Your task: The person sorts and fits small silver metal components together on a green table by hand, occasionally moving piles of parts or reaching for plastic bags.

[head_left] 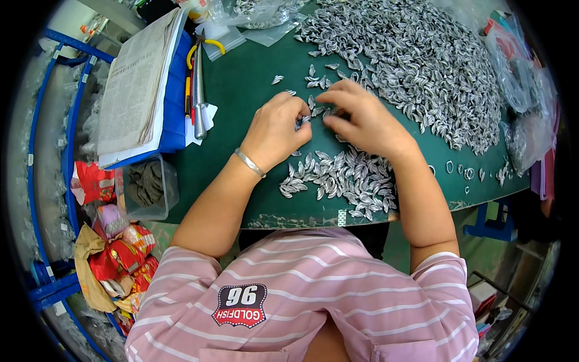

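Note:
Small silver leaf-shaped metal pieces [416,66] lie in a large heap on the green tabletop. My left hand [275,128], with a silver bangle at the wrist, is closed around a few of these leaf pieces [303,122], which peek out between thumb and fingers. Just to its right, my right hand [362,117] hovers over the loose pieces, its curved fingers and thumb apart and nothing visible between them. Several scattered leaf pieces [312,75] lie beyond the hands. A smaller pile of them [350,178] sits between my forearms, close to the near edge.
At left, newspapers [134,84] lie on a blue tray [175,114] beside yellow-handled pliers [202,47] and a tapered metal rod [199,108]. A plastic box [169,192] holds dark cloth. Silver rings [468,173] lie at right, near plastic bags [523,136].

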Action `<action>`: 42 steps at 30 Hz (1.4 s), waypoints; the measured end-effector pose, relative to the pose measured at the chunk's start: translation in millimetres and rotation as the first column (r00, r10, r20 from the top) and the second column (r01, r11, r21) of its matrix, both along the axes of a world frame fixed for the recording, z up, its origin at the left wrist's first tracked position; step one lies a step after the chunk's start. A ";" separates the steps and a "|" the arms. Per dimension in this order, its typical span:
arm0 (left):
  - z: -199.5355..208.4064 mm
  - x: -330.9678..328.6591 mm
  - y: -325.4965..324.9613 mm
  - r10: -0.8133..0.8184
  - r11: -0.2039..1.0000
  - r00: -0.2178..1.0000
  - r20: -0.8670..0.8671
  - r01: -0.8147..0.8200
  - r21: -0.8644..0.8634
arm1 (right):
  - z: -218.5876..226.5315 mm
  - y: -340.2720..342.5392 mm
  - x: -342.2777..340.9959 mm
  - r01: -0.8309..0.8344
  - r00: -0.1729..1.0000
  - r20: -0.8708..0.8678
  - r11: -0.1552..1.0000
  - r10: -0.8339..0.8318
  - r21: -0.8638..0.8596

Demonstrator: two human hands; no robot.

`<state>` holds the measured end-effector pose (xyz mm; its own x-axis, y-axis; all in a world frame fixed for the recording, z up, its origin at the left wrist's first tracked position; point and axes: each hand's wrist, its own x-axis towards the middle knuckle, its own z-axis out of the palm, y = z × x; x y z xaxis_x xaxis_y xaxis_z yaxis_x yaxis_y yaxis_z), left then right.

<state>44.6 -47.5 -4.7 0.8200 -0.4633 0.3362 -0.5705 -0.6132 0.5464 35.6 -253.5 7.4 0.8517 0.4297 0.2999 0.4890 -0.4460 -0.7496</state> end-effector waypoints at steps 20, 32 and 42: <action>8.2 8.7 15.5 -0.134 0.987 0.958 -0.253 0.106 -0.123 | -11.3 8.0 10.9 0.113 0.945 0.322 0.982 -0.059 -0.151; 0.9 11.1 4.7 0.033 0.978 0.944 -0.327 -0.098 -0.184 | -15.5 6.9 16.8 0.267 0.939 0.232 0.963 -0.254 -0.027; -1.5 12.2 -5.8 -0.068 0.995 0.993 0.095 0.074 -0.064 | -4.9 5.8 18.8 0.149 0.894 0.422 0.988 -0.149 0.033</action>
